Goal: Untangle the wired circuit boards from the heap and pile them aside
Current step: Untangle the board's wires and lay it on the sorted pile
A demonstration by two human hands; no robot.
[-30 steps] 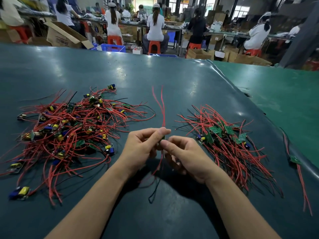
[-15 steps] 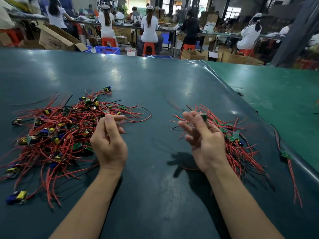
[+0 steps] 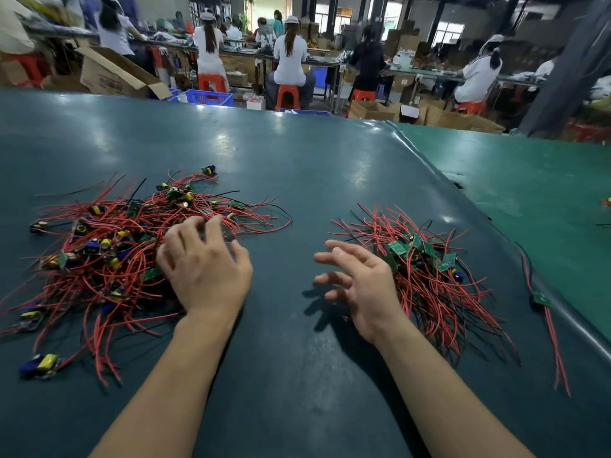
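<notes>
Fingers [image 3: 198, 233] of our left hand [image 3: 206, 269] spread loosely over the tangled heap [image 3: 109, 256] on the desk [image 3: 297, 180]; right of the heap, our right hand [image 3: 360, 285] hangs open, fingers splayed, beside the sorted pile [image 3: 429, 276].

Workers [image 3: 290, 57] on orange stools [image 3: 286, 96] (bkgd), cardboard box [image 3: 112, 74].

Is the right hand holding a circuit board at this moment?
No, the right hand is empty with its fingers spread, beside the sorted pile on the table.
</notes>
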